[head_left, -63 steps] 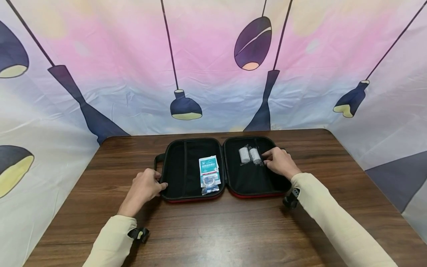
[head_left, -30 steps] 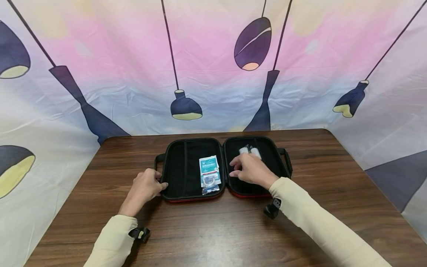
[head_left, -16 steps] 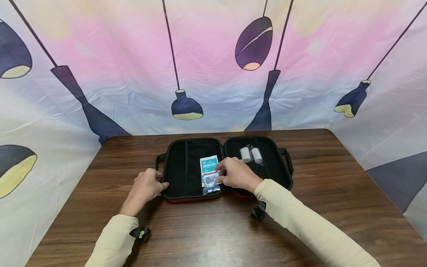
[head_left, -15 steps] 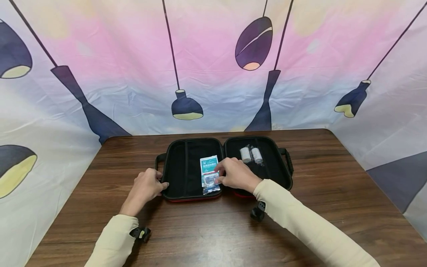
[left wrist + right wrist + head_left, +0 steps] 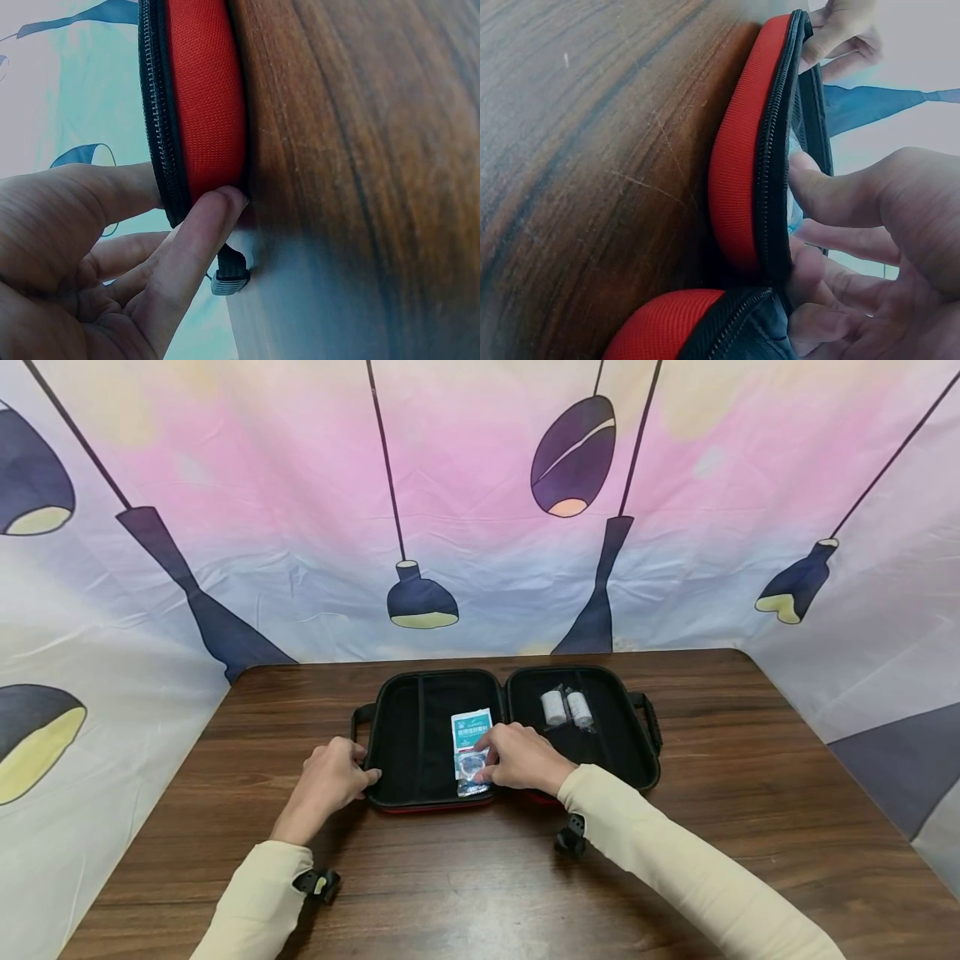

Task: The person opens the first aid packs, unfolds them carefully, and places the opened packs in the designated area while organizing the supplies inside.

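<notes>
A black-lined case (image 5: 397, 743) with a red outer shell lies unfolded on the table. My left hand (image 5: 326, 781) pinches its near left corner; in the left wrist view the thumb lies on the red side (image 5: 206, 97) and a finger is over the zipped rim. In the left half lies a teal-and-white printed sachet (image 5: 471, 727), with a small clear packet (image 5: 468, 787) holding something ring-shaped on its lower part. Over these reaches my right hand (image 5: 525, 760), thumb and forefinger apart at the clear packet. The right wrist view hides most of the packet behind the rim.
Two white rolls in clear wrap, the left roll (image 5: 553, 707) and the right roll (image 5: 579, 709), lie in the case's right half. Strap handles (image 5: 647, 722) stick out at both ends. The wooden table (image 5: 480, 885) meets a printed cloth (image 5: 480, 510) behind.
My right hand has moved left from beside the white rolls, across the hinge, to the clear packet. It is slightly lower and farther left than half a second ago. The left hand keeps its place.
</notes>
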{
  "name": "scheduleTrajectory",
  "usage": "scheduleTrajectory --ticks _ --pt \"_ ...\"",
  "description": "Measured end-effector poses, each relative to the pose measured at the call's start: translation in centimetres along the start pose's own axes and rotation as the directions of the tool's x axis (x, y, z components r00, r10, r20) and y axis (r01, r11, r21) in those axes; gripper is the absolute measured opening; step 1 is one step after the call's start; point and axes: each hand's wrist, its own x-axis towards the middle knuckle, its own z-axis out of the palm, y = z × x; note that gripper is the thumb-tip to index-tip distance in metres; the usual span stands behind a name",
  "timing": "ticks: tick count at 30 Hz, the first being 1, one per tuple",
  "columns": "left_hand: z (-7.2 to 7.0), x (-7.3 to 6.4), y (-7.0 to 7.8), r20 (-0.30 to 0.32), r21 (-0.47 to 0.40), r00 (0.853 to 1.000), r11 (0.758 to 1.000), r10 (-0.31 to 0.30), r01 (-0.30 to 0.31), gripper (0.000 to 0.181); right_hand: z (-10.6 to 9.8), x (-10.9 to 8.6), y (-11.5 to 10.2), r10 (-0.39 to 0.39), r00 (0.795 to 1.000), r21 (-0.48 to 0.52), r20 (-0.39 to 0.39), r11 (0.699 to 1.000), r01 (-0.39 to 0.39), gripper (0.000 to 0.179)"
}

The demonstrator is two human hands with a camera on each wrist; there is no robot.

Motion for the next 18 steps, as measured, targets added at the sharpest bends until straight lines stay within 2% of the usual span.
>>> scheduleTrajectory --ticks 9,18 --pt "-0.04 -0.05 0.03 0.004 -0.004 1.0 1.0 0.001 -0.001 0.046 0.33 0.17 -0.25 0.036 0.999 -0.009 -0.008 0.999 -0.036 0.029" --pt "-0.05 -0.05 -0.01 0.004 0.002 1.0 1.0 0.01 -0.01 0.046 -0.01 0.18 -0.09 0.014 1.0 0.031 -0.022 0.999 -0.013 0.028"
